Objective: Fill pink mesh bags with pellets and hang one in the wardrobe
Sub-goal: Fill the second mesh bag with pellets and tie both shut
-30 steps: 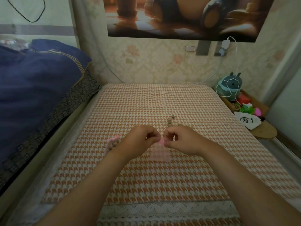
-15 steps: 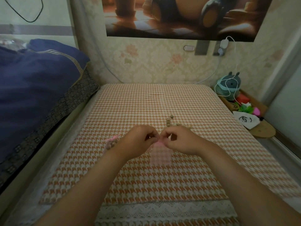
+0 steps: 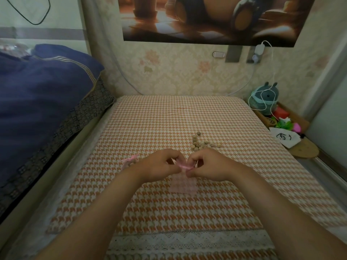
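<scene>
Head view: The left hand (image 3: 159,165) and right hand (image 3: 210,166) met over the middle of the houndstooth mat (image 3: 169,119). Each hand pinched 1 side of the top of a pink mesh bag (image 3: 185,184) between thumb and curled fingers. The body of the bag lay flat on the mat below the hands, toward the near edge, and looked empty.

Change against 1 s earlier: the 2 hands stood slightly further apart, and a strip of the pink rim showed stretched between them where it had been mostly covered. The bag body kept its place on the mat. Judgement: the mouth of the bag was being drawn open, so the step in hand was opening, not yet filling.

The loose pellets (image 3: 201,143) lay in a small heap just beyond the right hand, toward the far edge, and the heap showed no difference across the interval. A second pink bag (image 3: 129,162) lay just left of the left hand, toward the left edge; it appeared bulged with pellets, though detail was small.

Judgement: 1 bag seemed filled, 1 remained to fill, and hanging had not begun
</scene>
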The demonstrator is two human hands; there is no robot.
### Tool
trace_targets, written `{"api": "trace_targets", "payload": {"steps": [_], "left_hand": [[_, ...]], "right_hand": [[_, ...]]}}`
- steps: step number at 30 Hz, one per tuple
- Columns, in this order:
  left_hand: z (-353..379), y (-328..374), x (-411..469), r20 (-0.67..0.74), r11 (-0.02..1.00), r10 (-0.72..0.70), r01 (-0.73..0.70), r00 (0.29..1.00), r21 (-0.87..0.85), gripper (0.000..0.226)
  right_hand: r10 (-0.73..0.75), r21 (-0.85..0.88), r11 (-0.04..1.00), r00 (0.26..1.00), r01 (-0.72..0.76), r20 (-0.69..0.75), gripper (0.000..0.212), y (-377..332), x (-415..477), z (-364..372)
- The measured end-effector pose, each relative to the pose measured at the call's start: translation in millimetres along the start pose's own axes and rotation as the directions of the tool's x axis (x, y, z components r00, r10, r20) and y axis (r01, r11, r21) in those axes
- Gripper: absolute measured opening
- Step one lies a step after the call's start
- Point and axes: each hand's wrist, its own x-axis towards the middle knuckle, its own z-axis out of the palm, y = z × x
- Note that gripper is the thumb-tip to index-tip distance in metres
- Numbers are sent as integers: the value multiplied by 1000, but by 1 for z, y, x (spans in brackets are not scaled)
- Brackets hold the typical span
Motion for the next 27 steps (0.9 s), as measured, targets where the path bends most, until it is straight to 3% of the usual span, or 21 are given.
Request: {"api": "trace_targets", "payload": {"steps": [5, 7, 9, 11, 15, 17, 19, 22, 27], "left_hand": [[-2, -9, 0, -45, 985, -105, 110, 994, 131, 18], [2, -14, 2, -46, 982, -115, 121, 992, 146, 28], [8, -19, 4, -37, 985, -103, 107, 994, 134, 24], [13, -24, 6, -28, 989, -106, 108, 994, 100, 5], [20, -28, 13, 16, 969, -180, 175, 983, 174, 21], [23, -24, 20, -23, 955, -174, 174, 984, 238, 35], [25, -17, 31, -98, 952, -134, 155, 986, 263, 42], [27, -9, 52, -178, 953, -85, 132, 980, 274, 48], [37, -9, 101, -243, 896, -196, 274, 950, 351, 77]], "right_hand": [[40, -15, 999, 997, -39, 70, 12, 4, 4, 5], [53, -16, 999, 993, -52, 104, 12, 6, 5, 10], [62, -5, 998, 993, -62, 97, 15, 7, 6, 12], [96, 34, 994, 991, -100, 93, 29, 10, 7, 12], [194, -10, 981, 971, -195, 143, 50, 21, 7, 8], [212, -13, 977, 975, -211, 67, 48, 27, 7, 5], [219, -18, 975, 970, -222, -110, 40, 35, 10, -2], [221, -172, 939, 905, -299, -365, 37, 53, 17, -16], [380, -230, 842, 839, -488, -390, 63, 84, 35, -27]]}}
